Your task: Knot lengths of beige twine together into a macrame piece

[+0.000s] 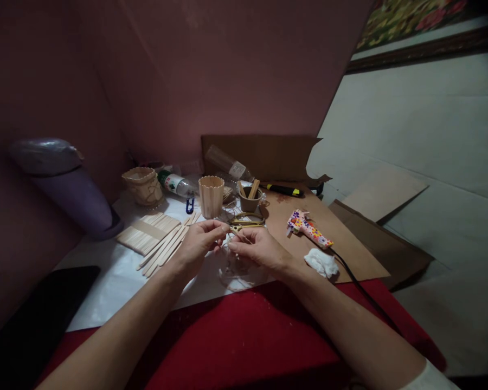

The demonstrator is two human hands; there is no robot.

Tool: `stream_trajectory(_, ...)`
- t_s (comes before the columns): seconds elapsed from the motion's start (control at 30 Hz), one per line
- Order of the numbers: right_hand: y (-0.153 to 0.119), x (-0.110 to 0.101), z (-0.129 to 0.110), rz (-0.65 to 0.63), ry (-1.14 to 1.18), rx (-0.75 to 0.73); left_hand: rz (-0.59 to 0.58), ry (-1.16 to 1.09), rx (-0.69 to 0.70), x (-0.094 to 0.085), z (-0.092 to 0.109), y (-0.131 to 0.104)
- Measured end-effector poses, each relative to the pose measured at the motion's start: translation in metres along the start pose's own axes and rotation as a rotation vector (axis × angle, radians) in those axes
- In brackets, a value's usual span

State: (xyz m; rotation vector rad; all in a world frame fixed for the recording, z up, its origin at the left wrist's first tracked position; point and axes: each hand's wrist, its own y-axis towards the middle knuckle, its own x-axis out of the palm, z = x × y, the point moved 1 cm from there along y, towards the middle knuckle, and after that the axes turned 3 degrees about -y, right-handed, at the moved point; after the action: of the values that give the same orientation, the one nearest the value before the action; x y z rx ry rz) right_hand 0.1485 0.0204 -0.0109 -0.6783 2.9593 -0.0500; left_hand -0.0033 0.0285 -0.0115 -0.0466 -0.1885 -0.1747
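My left hand [205, 238] and my right hand [258, 246] are close together over the white sheet. Both have their fingers pinched; a thin strand of twine shows between them, and its loose loops [236, 281] lie on the sheet just below. Right behind the hands are scissors [248, 219] with yellowish handles. Loose craft sticks [162, 252] lie left of my left hand, beside a banded bundle of sticks [148, 232]. A scalloped wooden-stick cup [211, 196] stands upright behind the hands, with a small brown pot [250, 200] holding sticks to its right.
A flower-patterned glue gun [309, 228] lies on cardboard [350, 254] at the right, its cable running forward past a white wad [321, 262]. Plastic bottles [179, 185], a cutter [284, 190], a blue clip [190, 204] and another decorated cup [144, 187] are farther back. A purple container [73, 195] leans left.
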Motion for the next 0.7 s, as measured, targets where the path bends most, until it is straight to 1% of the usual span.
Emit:
stream_trajectory(0.07, -0.001, -0.002, -0.002, 0.035, 0.004, -0.005, 0.015, 0.016, 0.007, 0.0, 0.0, 0.0)
stream_trajectory(0.1, -0.001, -0.002, -0.003, 0.026, 0.034, 0.001, 0.021, 0.026, 0.008, 0.0, 0.0, 0.0)
stream_trajectory(0.17, -0.001, -0.003, -0.006, -0.054, 0.168, 0.043, 0.026, 0.041, 0.011, 0.0, 0.0, -0.001)
stream_trajectory(0.23, -0.001, -0.003, -0.007, -0.153, 0.352, 0.124, 0.019, 0.047, 0.022, 0.0, -0.001, -0.001)
stream_trajectory(0.33, 0.001, -0.004, -0.006, -0.232, 0.556, 0.242, 0.004, 0.053, 0.042, 0.001, 0.0, -0.001)
stream_trajectory(0.4, 0.002, -0.006, -0.004, -0.285, 0.601, 0.289, 0.004, 0.058, 0.062, 0.002, 0.001, -0.002)
stream_trajectory(0.5, 0.002, -0.007, -0.001, -0.341, 0.582, 0.314, 0.008, 0.069, 0.089, 0.003, 0.002, -0.002)
stream_trajectory(0.57, 0.002, -0.006, 0.002, -0.33, 0.512, 0.294, 0.003, 0.078, 0.102, 0.003, 0.002, -0.002)
stream_trajectory(0.6, 0.002, -0.005, 0.003, -0.301, 0.451, 0.267, -0.002, 0.079, 0.108, 0.003, 0.001, -0.002)
stream_trajectory(0.63, 0.002, -0.004, 0.004, -0.246, 0.365, 0.219, -0.006, 0.076, 0.11, 0.003, 0.0, -0.002)
stream_trajectory(0.7, 0.002, -0.002, 0.005, -0.053, 0.104, 0.049, -0.008, 0.06, 0.093, 0.002, -0.002, -0.001)
